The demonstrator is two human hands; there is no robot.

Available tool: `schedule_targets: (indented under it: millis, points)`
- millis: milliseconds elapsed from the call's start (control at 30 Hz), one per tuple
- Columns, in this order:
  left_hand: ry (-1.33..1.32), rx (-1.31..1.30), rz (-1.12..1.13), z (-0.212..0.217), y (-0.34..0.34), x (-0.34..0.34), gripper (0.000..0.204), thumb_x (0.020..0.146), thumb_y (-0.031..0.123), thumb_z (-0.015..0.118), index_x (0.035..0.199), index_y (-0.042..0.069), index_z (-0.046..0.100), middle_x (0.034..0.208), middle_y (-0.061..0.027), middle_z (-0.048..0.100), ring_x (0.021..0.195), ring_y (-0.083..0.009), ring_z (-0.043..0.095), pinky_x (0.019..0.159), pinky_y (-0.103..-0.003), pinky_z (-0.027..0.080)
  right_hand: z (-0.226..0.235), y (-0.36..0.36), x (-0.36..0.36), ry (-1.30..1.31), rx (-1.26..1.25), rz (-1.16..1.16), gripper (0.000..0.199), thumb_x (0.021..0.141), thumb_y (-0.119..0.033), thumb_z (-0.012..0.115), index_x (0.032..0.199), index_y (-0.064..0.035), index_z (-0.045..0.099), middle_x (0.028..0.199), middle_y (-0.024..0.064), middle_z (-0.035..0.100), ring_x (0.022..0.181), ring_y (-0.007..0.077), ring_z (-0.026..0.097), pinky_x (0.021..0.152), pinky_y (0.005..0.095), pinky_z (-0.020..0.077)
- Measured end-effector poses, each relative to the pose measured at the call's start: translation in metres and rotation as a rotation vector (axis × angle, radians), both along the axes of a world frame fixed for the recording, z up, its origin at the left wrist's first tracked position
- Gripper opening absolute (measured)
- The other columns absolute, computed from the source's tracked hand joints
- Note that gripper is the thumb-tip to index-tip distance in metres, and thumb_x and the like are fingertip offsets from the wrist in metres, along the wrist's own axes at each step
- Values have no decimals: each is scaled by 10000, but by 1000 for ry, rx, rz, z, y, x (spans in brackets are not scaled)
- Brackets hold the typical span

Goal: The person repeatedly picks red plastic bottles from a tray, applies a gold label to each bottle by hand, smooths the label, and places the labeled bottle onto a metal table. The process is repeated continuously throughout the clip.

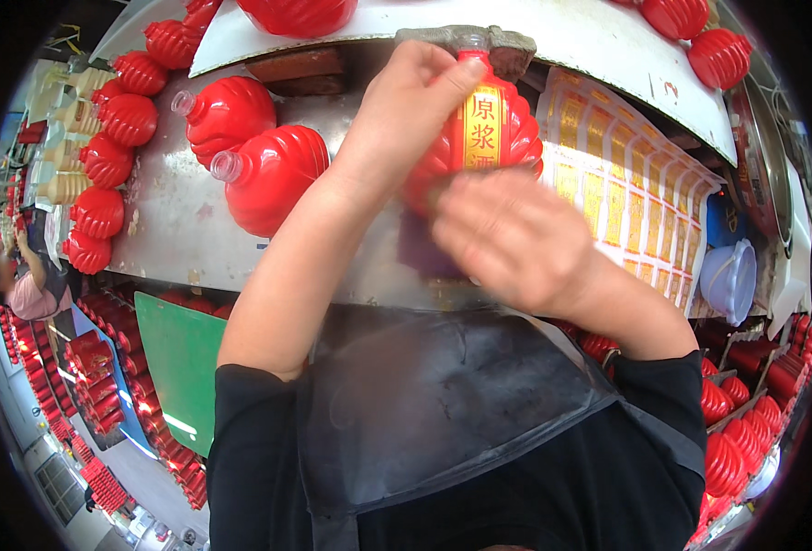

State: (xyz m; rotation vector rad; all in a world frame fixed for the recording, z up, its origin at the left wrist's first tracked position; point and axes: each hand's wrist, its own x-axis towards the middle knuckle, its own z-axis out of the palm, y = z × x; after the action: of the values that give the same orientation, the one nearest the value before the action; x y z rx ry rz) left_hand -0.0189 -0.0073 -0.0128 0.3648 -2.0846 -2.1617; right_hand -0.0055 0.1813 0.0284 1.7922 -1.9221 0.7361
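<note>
A ribbed red bottle (523,129) lies in front of me, its clear neck against a grey padded block (512,46). Down its front runs a gold and red label (482,124) with printed characters. My left hand (411,101) is closed round the bottle near the neck, thumb on the label's upper end. Over the label's lower end is my right hand (516,234), its fingers smeared by motion. It covers part of the bottle, and I cannot tell if it touches. Beside the bottle, on the right, lies a sheet of gold labels (599,174).
Two red bottles (277,179) (236,115) lie on the metal table (163,202) to the left. More red bottles (103,161) line its left edge. A white board (599,32) spans the back. At right is a pale blue bucket (729,280); a person (34,285) is far left.
</note>
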Motion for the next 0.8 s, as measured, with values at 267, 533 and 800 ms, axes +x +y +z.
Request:
schedule_targets:
  millis: [267, 533, 800]
  points:
    - [-49, 59, -43, 8, -1, 9, 224, 1026, 170, 687, 1141, 24, 562, 1007, -31, 654, 914, -64, 611, 813, -228, 517, -10, 26, -11, -166, -135, 23, 316, 734, 48, 793, 1035, -37, 745, 997, 146, 759, 876, 312, 750, 712, 402, 599]
    - [214, 103, 15, 11, 14, 40, 163, 1111, 142, 519, 1210, 14, 540, 1207, -82, 639, 1123, -110, 577, 1030, -289, 472, 13, 18, -28, -242, -79, -320, 371, 830, -7, 790, 1189, -14, 694, 964, 146, 712, 820, 314, 690, 715, 378, 552]
    - [290, 209, 5, 9, 15, 58, 289, 1042, 161, 614, 1250, -12, 514, 1288, -147, 640, 1221, -217, 608, 1081, -374, 470, 27, 9, -49, -142, -62, -302, 338, 834, -58, 772, 1156, -59, 672, 891, 126, 675, 809, 328, 684, 700, 419, 553]
